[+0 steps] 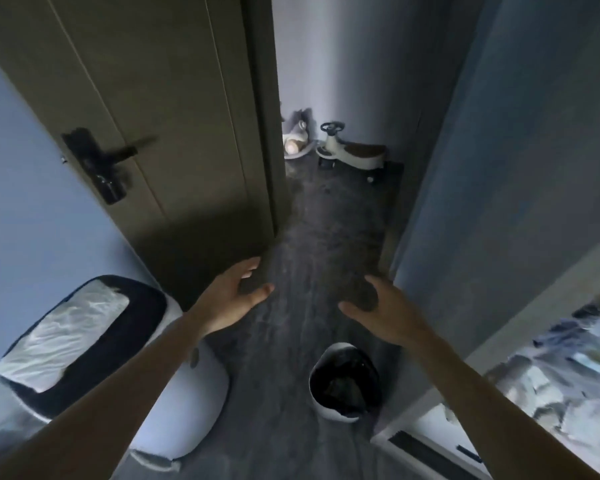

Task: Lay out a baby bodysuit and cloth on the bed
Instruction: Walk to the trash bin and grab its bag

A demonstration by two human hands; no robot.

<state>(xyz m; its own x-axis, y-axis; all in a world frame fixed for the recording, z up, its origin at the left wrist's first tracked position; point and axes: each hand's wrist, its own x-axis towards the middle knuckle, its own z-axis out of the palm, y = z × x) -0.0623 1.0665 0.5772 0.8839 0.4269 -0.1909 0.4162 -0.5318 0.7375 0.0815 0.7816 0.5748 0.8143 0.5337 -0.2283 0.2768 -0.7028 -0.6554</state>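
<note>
L hand (pixel 234 299) + R hand (pixel 388 313) both out front over dark floor (pixel 326 237), fingers relaxed, grasping nothing. Open door (pixel 174 116) to the left. Small white bin (pixel 340 386) below R hand. Bed (pixel 568 368), patterned cover, blurred, at lower-right edge. Bodysuit/cloth: can't tell.

Dark grey floor (pixel 326 237) is left open toward 12 o'clock, hemmed by a brown panelled door (pixel 174 116) at 10 and a blue-grey wall (pixel 499 168) at 2; a white round bin (pixel 328 414) is set at 6.
</note>
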